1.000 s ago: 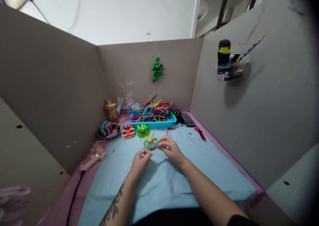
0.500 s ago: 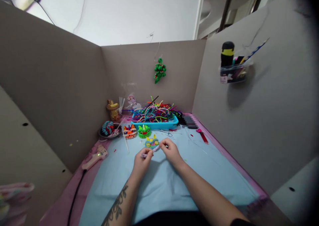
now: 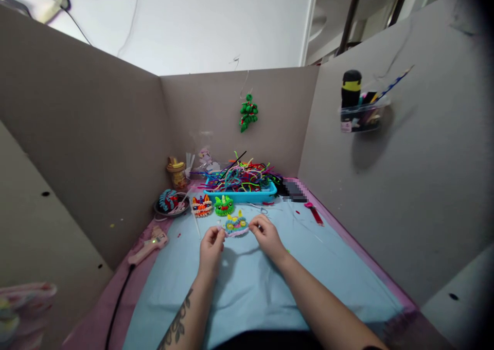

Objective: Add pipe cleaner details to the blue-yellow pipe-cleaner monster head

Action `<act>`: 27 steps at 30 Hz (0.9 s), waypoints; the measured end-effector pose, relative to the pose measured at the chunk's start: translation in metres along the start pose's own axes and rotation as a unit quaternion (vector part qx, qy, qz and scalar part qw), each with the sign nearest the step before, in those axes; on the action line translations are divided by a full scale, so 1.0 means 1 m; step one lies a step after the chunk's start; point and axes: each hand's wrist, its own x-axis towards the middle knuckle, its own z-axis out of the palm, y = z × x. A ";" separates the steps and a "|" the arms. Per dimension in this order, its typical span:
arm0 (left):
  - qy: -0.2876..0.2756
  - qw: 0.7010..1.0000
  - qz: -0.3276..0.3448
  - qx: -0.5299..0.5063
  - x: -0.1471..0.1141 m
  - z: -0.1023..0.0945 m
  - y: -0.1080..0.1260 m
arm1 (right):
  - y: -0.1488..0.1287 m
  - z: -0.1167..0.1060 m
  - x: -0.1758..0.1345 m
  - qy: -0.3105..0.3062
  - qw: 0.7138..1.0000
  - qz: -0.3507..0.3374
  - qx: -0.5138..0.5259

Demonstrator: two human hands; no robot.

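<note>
Finger and thumb are pressed together on each side, w/ one end of a thin, lilac, fuzzy strip [image 3: 236, 234] pinched by the left hand [image 3: 210, 242] & the other by the right hand [image 3: 267, 234]. Just behind the strip, between the hands, a small blue-and-yellow fuzzy face [image 3: 236, 225] is seen. It's about halfway between the L & R edges of the cloth-covered, pink-sided tabletop [image 3: 92, 319], nearer the far edge. Whether it's laid flat or lifted a bit can't be told, nor if the strip is stuck to it.

The strip could prob. be bent or twisted if its ends were pulled too hard, b/c it looks thin & soft. It could slip too, b/c only the tips are pinched. The face's yellow top bits might get squashed if bumped by a thumb.

The face looks wide & puffy, w/ blue fuzzy rows, round yellow eyes & pointy yellow bits up top; smaller parts can't be made out. Behind it, toward the far edge, a bright green fuzzy face [image 3: 224, 206] & an orange-and-white fuzzy face [image 3: 202, 206] are set side by side.
</note>
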 end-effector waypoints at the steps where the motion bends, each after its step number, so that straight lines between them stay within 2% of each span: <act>1: 0.001 1.000 -0.006 -0.013 0.001 0.000 -0.001 | 0.000 0.000 0.000 -0.002 1.000 0.007 0.002; 3: 0.006 0.999 -0.012 -0.041 0.002 0.000 -0.002 | 0.003 0.003 0.000 -0.011 0.999 0.040 0.019; 5: 0.017 0.998 0.000 -0.062 0.004 0.000 -0.003 | 0.007 0.007 -0.001 -0.033 0.989 0.125 0.068; 8: 0.034 0.996 0.029 -0.073 0.005 0.001 -0.002 | 0.015 0.014 -0.002 -0.093 0.939 0.284 0.171; 10: 0.040 0.995 0.027 -0.087 0.005 0.002 -0.001 | 0.018 0.016 -0.002 -0.117 0.920 0.319 0.194; 12: 0.045 0.994 0.013 -0.097 0.005 0.002 -0.001 | 0.017 0.015 -0.003 -0.102 0.949 0.261 0.146; 14: 0.051 0.995 0.006 -0.080 0.004 0.003 -0.001 | 0.011 0.012 -0.004 -0.046 0.988 0.140 0.050; 15: 0.052 0.997 0.008 -0.062 0.003 0.003 -0.001 | 0.006 0.011 -0.005 -0.019 0.997 0.072 0.001; 17: 0.043 0.999 0.014 -0.023 0.001 0.004 0.000 | -0.003 0.011 -0.008 -0.001 0.996 -0.046 -0.078; 19: 0.015 1.000 0.015 0.003 -0.001 0.005 0.000 | -0.011 0.014 -0.012 -0.026 0.984 -0.117 -0.129; 22: -0.020 1.000 -0.002 0.002 -0.002 0.007 0.000 | -0.016 0.021 -0.017 -0.054 0.971 -0.150 -0.175; 27: -0.024 0.994 -0.076 -0.073 0.000 0.007 -0.002 | -0.015 0.026 -0.018 -0.065 0.967 -0.145 -0.196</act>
